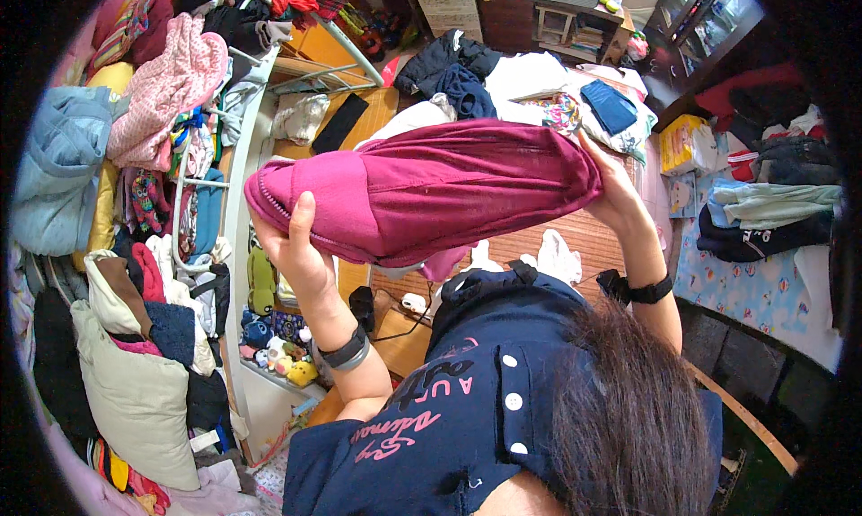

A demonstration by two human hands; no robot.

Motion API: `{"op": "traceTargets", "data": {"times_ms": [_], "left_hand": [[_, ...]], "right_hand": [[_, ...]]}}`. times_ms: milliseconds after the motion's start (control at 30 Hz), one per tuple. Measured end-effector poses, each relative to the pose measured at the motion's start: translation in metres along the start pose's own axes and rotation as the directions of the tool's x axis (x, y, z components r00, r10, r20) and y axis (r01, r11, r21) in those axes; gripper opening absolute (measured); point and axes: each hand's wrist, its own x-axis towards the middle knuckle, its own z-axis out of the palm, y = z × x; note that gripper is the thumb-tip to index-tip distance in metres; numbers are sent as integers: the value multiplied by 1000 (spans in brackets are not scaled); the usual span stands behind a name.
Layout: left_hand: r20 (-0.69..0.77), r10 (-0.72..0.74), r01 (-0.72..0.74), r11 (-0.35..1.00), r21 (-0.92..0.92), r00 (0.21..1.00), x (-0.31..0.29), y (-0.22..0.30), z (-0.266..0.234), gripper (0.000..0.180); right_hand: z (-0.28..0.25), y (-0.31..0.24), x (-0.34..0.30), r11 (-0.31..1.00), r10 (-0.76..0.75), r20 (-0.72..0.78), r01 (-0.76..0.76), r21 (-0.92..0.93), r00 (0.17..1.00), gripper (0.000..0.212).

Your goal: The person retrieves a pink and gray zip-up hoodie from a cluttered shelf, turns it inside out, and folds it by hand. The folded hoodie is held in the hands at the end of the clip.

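A magenta zip-up garment, folded into a long bundle, is held up across the middle of the view in front of my body. My left hand grips its left end, thumb on top, close to the curved zip; the fingers are partly hidden underneath. At the right end, my right hand is closed on the rounded, darker part of the cloth, its fingertips mostly behind it. Some loose magenta fabric hangs below the bundle. Dark bands circle both my forearms.
Clothes crowd a white metal frame on the left, with a pale pillow below. Plush toys sit beside it. More clothes lie beyond the bundle, including folded jeans. On the right, a blue patterned cloth carries garments and a yellow package.
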Motion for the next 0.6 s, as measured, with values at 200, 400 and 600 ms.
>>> {"op": "traceTargets", "data": {"times_ms": [200,400,600], "left_hand": [[-35,17,-18,1000,-7,999,1,7,3,59],[-47,23,-23,1000,9,999,-2,12,2,57],[-1,67,-67,995,80,998,-3,10,-4,57]], "right_hand": [[13,-7,-14,926,-74,196,140,-350,978,35],[-5,-8,-8,914,-76,7,73,-400,997,25],[-20,-2,-10,888,-129,10,120,-443,992,24]]}}
